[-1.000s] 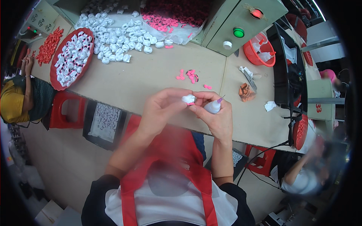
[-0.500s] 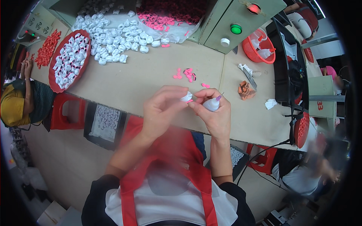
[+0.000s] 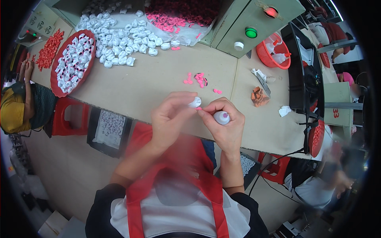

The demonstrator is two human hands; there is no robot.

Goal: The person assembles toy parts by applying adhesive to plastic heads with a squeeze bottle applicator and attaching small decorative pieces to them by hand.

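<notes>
Near the table's front edge, my left hand (image 3: pixel 168 115) pinches a small white rounded plastic piece (image 3: pixel 195 102) between thumb and fingers. My right hand (image 3: pixel 227 123) is curled around a small white squeeze bottle (image 3: pixel 221 117) with a purple tip that points roughly upward. Its thumb and forefinger also grip a small pink piece (image 3: pixel 199 108), held against the underside of the white one. Just beyond the hands, loose pink pieces (image 3: pixel 201 80) lie in a cluster, with another pink piece (image 3: pixel 217 91) closer to my right hand.
White pieces (image 3: pixel 131 43) are heaped at the back left, beside a red tray (image 3: pixel 53 85) full of more. Pink pieces (image 3: pixel 174 23) fill the back. Right of them stand a green machine box (image 3: pixel 230 35), a red basket (image 3: pixel 287 63) with bottles, a blade (image 3: pixel 263 85) and crumpled brown paper (image 3: pixel 258 97).
The squeeze bottle has tipped in my right hand, its purple tip swinging from pointing right to facing up. Both hands stay close together, with the white and pink pieces still between them.
</notes>
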